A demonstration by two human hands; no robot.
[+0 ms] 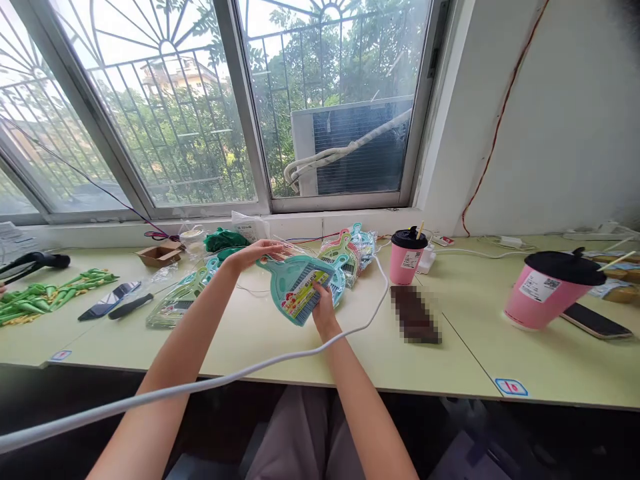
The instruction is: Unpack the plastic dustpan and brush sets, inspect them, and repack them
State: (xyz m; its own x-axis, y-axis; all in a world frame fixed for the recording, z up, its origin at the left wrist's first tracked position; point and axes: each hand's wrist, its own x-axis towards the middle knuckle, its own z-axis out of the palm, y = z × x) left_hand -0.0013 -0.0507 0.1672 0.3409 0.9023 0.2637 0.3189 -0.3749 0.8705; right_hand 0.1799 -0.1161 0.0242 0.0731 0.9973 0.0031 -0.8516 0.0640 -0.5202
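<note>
A teal mini dustpan [280, 283] with a brush and a yellow printed label card is held above the table, tilted toward me. My right hand [324, 303] grips it at its right side, thumb lying over the label and bristles. Beyond the dustpan's upper left edge, my left hand [257, 253] is closed on thin clear plastic [295, 249] that looks like a bag. Behind the held set, another teal dustpan [341, 280] shows in part. Further back are a pink and green dustpan pile [345, 252] and a wrapped teal one [364, 241].
More bagged green dustpans [175, 303] lie left of my left forearm. A white cable [280, 363] crosses in front of my arms. Pink lidded cups [404, 263] stand at right, near a phone [597, 321]. Further left are a black-handled knife [131, 307], green-and-yellow pieces [50, 293] and a small carton [159, 253].
</note>
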